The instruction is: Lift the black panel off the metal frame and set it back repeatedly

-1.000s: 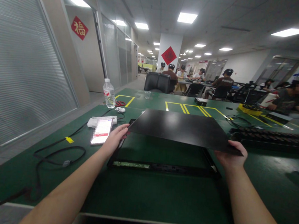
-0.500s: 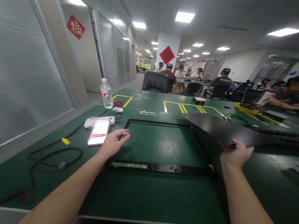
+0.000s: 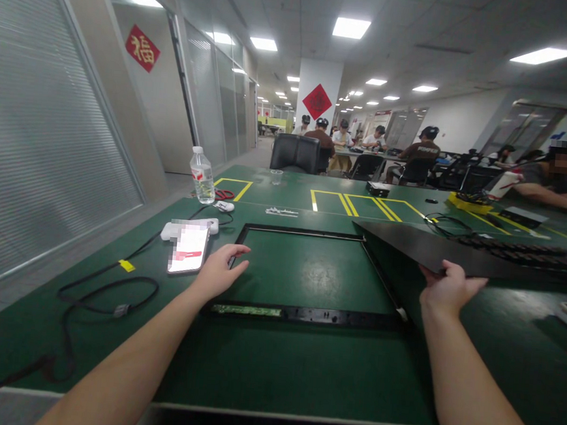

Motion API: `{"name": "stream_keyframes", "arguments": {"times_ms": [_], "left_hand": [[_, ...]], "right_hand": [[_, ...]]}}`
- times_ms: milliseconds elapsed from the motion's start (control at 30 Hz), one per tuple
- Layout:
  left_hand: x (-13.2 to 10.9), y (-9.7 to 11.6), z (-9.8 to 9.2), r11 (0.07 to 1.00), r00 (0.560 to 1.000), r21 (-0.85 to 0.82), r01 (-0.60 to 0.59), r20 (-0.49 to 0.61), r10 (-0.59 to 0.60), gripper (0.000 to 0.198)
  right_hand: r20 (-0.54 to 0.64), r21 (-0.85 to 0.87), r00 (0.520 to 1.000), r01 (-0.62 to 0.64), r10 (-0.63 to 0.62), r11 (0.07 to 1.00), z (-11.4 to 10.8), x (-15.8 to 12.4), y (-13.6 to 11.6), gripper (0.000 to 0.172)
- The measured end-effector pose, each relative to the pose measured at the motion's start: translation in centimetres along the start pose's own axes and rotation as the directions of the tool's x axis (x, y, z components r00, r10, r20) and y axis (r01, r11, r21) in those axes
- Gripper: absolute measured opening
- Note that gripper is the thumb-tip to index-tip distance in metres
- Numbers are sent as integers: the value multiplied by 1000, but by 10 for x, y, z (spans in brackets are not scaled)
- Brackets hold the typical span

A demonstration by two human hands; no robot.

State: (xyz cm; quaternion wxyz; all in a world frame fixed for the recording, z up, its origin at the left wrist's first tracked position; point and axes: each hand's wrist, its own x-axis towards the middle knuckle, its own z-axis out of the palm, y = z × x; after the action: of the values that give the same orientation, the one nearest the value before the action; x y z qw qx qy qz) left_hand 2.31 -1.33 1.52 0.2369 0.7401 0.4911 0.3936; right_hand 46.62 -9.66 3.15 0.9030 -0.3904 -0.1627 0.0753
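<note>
We've got both bare forearms reaching forward, roughly parallel and well apart. Our left hand (image 3: 220, 272) is palm down, fingers loosely extended and angled forward-right, gripping nothing. Our right hand (image 3: 447, 285) sits higher, wrist straight, knuckles up, fingers clamped on the near edge of the black panel (image 3: 428, 250).

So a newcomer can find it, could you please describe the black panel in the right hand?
On the green table, look right of the empty black frame lying flat. The black panel is gripped at its near edge by the right hand. Unlike the frame, it is a solid sheet with no opening.
</note>
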Motion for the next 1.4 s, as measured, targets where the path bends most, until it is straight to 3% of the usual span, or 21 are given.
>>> {"name": "stream_keyframes", "arguments": {"times_ms": [167, 400, 867, 1400], "left_hand": [[-1, -1, 2, 997, 996, 69, -30, 81, 24, 36], [-2, -3, 3, 998, 993, 45, -38, 113, 33, 35], [-3, 2, 3, 999, 992, 12, -37, 123, 35, 34], [-2, -5, 4, 999, 985, 17, -46, 164, 43, 25]], "right_hand": [[58, -20, 995, -76, 77, 997, -3, 7, 5, 73], [158, 15, 964, -220, 215, 975, -7, 12, 8, 62], [254, 15, 934, -263, 251, 965, -8, 15, 15, 69], [243, -2, 933, -275, 267, 962, -6, 11, 11, 70]]}}
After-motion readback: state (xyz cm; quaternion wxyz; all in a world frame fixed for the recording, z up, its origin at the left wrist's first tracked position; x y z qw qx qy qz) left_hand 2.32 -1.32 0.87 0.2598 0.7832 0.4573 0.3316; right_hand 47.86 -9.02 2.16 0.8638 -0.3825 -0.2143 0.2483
